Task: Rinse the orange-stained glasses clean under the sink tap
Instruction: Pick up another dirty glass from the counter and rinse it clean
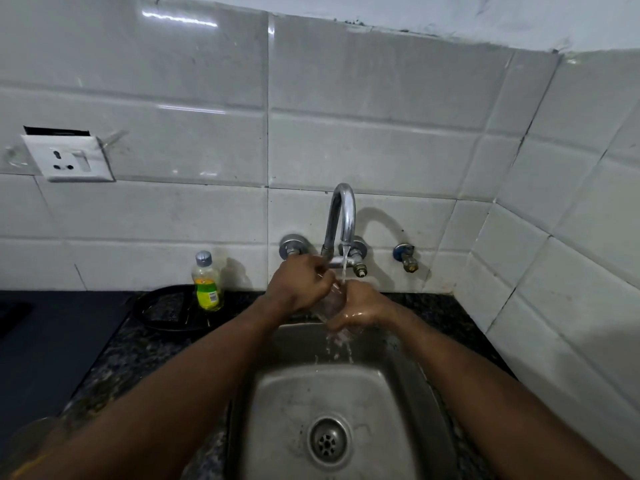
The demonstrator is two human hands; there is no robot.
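Starting nearest, a steel sink (277, 410) fills the six o'clock part of the view. Its round drain (328, 441) sits low in the basin, and splashes land on the basin's far slope. At eight o'clock, against the picture's edge, a blurred see-through shape with an orange streak (33, 445) shows, too smeared to name.

Both forearms reach in from the lower corners toward twelve o'clock and meet over the sink's far rim. There the glass (330, 301) is held, tilted, under the running water (344, 265). The right hand (360, 308), wet and shiny, wraps its fingers round the glass from the three o'clock side. The left hand (298, 284) curls over its upper end from nine o'clock, fingertips hidden.

The bench (138, 348) is dark speckled stone, with a flat dark slab (52, 341) lying at nine o'clock. Farther back, a black round dish (166, 310) rests by the wall, and a small bottle (207, 282) with a yellow-green label stands at its three o'clock edge.

A chrome tap (341, 216) arches out of the white tiled wall (346, 133) at twelve o'clock. A brass valve (407, 258) sits at three o'clock of the tap, and a white socket (69, 157) is high at ten o'clock.
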